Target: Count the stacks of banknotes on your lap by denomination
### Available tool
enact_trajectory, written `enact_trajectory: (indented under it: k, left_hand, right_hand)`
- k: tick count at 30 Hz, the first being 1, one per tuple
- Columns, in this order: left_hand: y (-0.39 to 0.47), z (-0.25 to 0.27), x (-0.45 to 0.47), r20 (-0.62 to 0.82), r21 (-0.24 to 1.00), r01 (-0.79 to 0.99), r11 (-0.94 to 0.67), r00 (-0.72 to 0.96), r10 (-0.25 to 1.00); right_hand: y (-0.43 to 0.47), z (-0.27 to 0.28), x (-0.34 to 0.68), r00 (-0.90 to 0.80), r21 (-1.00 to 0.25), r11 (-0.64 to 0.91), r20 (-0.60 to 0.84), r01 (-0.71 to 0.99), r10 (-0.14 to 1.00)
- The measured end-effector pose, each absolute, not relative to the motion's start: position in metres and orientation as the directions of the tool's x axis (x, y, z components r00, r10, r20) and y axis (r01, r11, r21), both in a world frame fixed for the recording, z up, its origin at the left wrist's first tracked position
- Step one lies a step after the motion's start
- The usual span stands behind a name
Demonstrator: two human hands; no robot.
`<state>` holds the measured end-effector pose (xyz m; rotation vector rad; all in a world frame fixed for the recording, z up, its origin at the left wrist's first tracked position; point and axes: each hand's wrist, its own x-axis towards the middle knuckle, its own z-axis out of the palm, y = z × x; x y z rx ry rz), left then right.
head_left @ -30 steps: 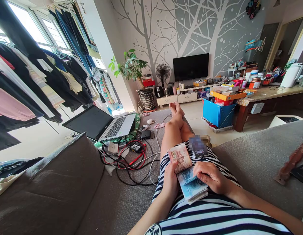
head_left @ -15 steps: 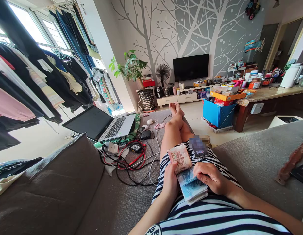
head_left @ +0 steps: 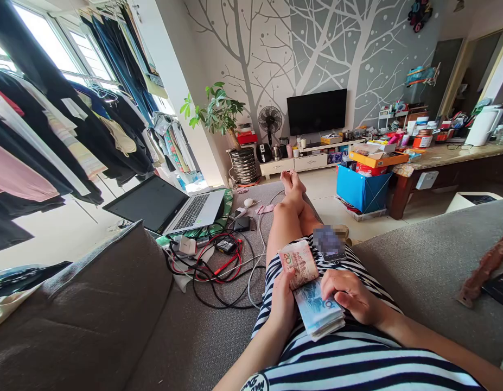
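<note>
A blue bin [head_left: 363,193] is topped by an orange tray [head_left: 380,161], in which small packages [head_left: 387,145] are held; red packaging [head_left: 371,170] is lodged beneath the tray. A leafy plant [head_left: 221,111] is contained in a dark ringed pot [head_left: 243,167]. Above the striped clothing [head_left: 357,361] at the lap, a stack of banknotes [head_left: 319,319] is gripped by the left hand [head_left: 282,298], its thumb pressed against the reddish notes [head_left: 299,260]. The right hand [head_left: 354,296] is curled, its fingertips laid on the blue notes [head_left: 314,300]; whether any note is pinched there cannot be told.
</note>
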<state>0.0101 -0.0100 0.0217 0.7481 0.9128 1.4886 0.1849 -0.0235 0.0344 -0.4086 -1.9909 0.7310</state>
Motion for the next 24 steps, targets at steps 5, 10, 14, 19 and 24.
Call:
enact_trajectory:
  k: [5, 10, 14, 19, 24]
  left_hand:
    - [-0.010, 0.022, 0.011, -0.075, 0.860, -0.508, 0.035, -0.057, 0.996]
    - [-0.010, 0.020, 0.011, -0.048, 0.851, -0.525, 0.017, -0.044, 0.998]
    - [-0.009, 0.017, 0.010, -0.042, 0.850, -0.526, 0.016, -0.037, 0.998]
    - [-0.010, 0.017, 0.010, -0.070, 0.835, -0.547, 0.055, -0.005, 0.998]
    - [-0.009, 0.018, 0.010, -0.071, 0.809, -0.582, 0.079, 0.038, 0.997]
  right_hand:
    - [-0.024, 0.036, 0.184, -0.507, -0.637, 0.770, 0.658, 0.020, 0.557]
    - [-0.022, 0.031, 0.184, -0.447, -0.671, 0.741, 0.654, 0.030, 0.610]
    - [-0.012, 0.023, 0.182, -0.232, -0.806, 0.578, 0.542, 0.127, 0.808]
    - [-0.002, 0.020, 0.176, -0.133, -0.890, 0.416, 0.397, 0.186, 0.908]
    - [0.000, 0.020, 0.171, -0.128, -0.853, 0.463, 0.445, 0.240, 0.886]
